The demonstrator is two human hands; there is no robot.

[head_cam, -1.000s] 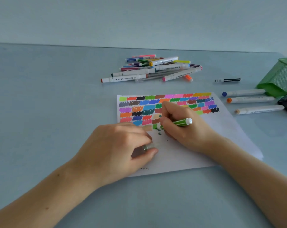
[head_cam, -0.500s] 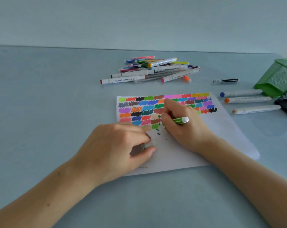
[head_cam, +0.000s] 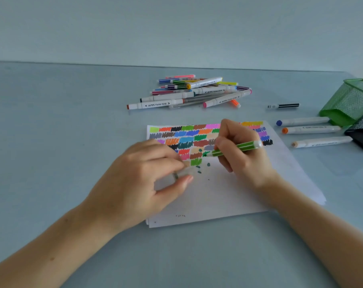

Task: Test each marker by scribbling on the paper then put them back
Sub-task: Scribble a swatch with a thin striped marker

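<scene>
The counter (head_cam: 62, 142) was pale blue. On it lay my paper (head_cam: 228, 196), a pile of markers (head_cam: 193, 90), one black pen (head_cam: 284, 105), three white markers (head_cam: 311, 129) and a green basket (head_cam: 351, 100).

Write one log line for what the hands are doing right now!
right hand: holds green marker, tip on paper | left hand: pinches clear cap | step: scribble test

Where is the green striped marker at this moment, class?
In the head view, the green striped marker is right of centre, held in the right hand, its tip on the paper beside the lowest coloured scribbles.
</scene>
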